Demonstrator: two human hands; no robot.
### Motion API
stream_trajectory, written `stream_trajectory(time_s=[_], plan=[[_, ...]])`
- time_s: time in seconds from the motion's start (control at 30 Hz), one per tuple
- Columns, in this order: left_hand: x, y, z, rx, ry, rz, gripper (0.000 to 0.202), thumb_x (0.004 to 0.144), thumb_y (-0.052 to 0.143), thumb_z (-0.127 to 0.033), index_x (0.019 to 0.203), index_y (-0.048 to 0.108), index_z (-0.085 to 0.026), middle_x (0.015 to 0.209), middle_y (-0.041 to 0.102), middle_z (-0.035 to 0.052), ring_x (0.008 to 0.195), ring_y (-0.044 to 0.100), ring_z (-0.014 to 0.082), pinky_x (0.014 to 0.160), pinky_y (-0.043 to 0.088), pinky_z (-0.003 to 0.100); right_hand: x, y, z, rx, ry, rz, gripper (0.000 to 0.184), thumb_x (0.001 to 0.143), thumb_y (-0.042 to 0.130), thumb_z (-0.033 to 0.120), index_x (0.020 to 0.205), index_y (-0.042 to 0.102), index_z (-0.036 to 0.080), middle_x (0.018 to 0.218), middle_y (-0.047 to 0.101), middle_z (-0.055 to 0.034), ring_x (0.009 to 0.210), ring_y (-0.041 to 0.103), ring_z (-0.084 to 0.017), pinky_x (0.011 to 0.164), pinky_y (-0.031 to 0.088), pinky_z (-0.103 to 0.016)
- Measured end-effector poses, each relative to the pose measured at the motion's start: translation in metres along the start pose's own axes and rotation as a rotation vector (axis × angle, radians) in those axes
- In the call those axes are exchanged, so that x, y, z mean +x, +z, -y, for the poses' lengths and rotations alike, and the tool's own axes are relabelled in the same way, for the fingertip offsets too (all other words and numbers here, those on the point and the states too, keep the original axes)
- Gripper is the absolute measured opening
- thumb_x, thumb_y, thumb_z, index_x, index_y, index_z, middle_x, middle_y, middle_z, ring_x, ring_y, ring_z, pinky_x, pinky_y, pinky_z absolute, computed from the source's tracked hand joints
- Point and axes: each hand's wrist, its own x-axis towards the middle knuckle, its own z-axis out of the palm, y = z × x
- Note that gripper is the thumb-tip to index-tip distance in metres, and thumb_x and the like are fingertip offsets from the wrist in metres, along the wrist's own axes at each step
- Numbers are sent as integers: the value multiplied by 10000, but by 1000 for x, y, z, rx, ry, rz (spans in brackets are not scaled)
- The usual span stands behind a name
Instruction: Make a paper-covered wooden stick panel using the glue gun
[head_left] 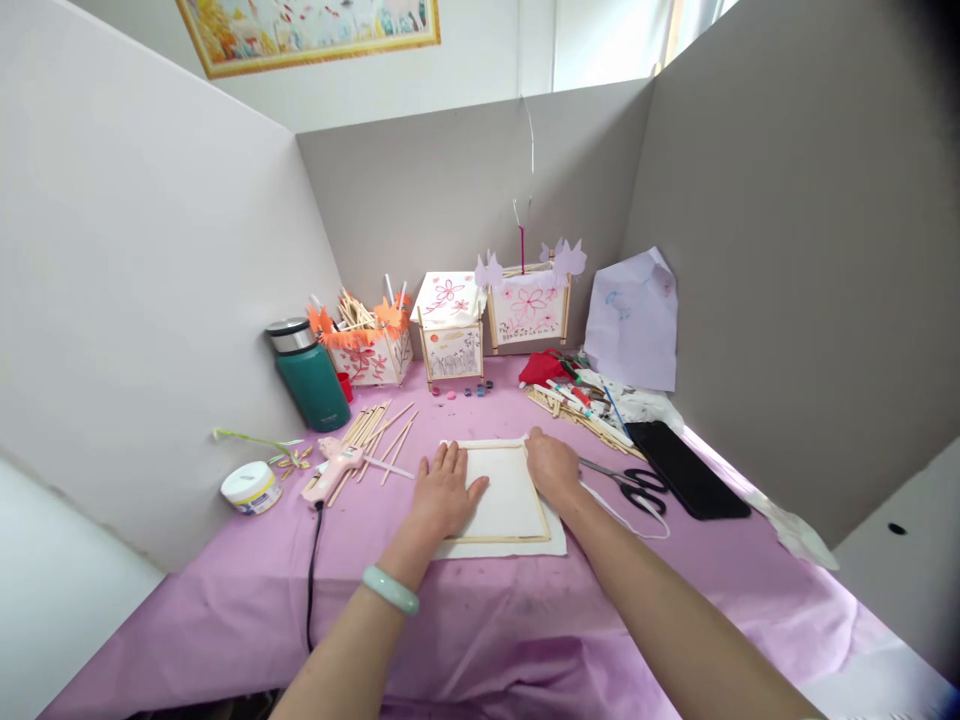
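A white sheet (504,492) lies on the purple cloth in front of me, with a square frame of thin wooden sticks (499,540) on top of it. Along the far side, the sheet's edge appears folded against the stick. My left hand (447,492) rests flat over the frame's left side, fingers spread. At the far right corner, my right hand (553,466) is closed with its fingers curled on the frame; its fingertips are partly hidden. Black-handled scissors (637,482) lie just right of that hand. A pink glue gun (334,474) lies to the left, beside loose wooden sticks (367,430).
A green bottle (311,380), a white tub (251,488) and a black phone (686,468) flank the work area. Decorated paper lanterns (454,350) stand at the back, near a stick-filled box (367,355). Grey panels (480,190) enclose the table. A black cord (312,580) runs over the front edge.
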Motion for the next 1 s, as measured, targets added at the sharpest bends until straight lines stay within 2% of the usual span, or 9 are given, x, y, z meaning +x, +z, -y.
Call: stream_trajectory(time_s=[0.2, 0.37, 0.47, 0.7, 0.9, 1.0], plan=[[0, 2, 0, 9, -13, -14, 723, 921, 154, -577, 1452, 294, -107, 1539, 216, 111, 1428, 161, 287, 1127, 196, 546, -7, -6, -3, 9, 15, 21, 287, 954, 347, 267, 1078, 551, 107, 925, 683, -177, 887, 668, -264, 723, 467, -332], [2, 4, 0, 8, 8, -17, 725, 929, 180, -546, 1446, 290, -49, 1531, 218, 152, 1429, 157, 281, 1156, 165, 482, -37, -8, -8, 1, 18, 10, 268, 941, 367, 295, 960, 580, 134, 908, 687, -152, 864, 670, -255, 700, 467, -321], [2, 4, 1, -8, 16, -22, 723, 931, 197, -531, 1442, 290, -28, 1528, 217, 168, 1428, 156, 279, 1164, 156, 449, -51, -6, -9, -13, 9, -5, 257, 943, 368, 286, 953, 576, 136, 909, 687, -152, 861, 670, -254, 697, 467, -325], [2, 2, 1, -29, 13, -9, 729, 928, 192, -532, 1444, 287, -26, 1529, 213, 170, 1426, 158, 289, 1159, 179, 442, -53, -8, -10, -44, -21, 16, 258, 960, 351, 251, 1038, 555, 114, 808, 694, -155, 786, 683, -254, 676, 468, -333], [1, 2, 0, -22, 21, -25, 714, 932, 195, -521, 1441, 299, -32, 1525, 222, 171, 1425, 165, 290, 1160, 183, 444, -64, -13, -12, -49, 3, -8, 299, 963, 348, 319, 975, 567, 116, 803, 690, -155, 790, 683, -264, 660, 469, -333], [1, 2, 0, -29, 15, -34, 710, 931, 206, -516, 1441, 300, -30, 1525, 222, 174, 1424, 165, 291, 1160, 185, 443, -76, -10, -12, -69, 2, -43, 286, 966, 339, 285, 953, 570, 116, 804, 687, -155, 779, 683, -258, 653, 460, -321]])
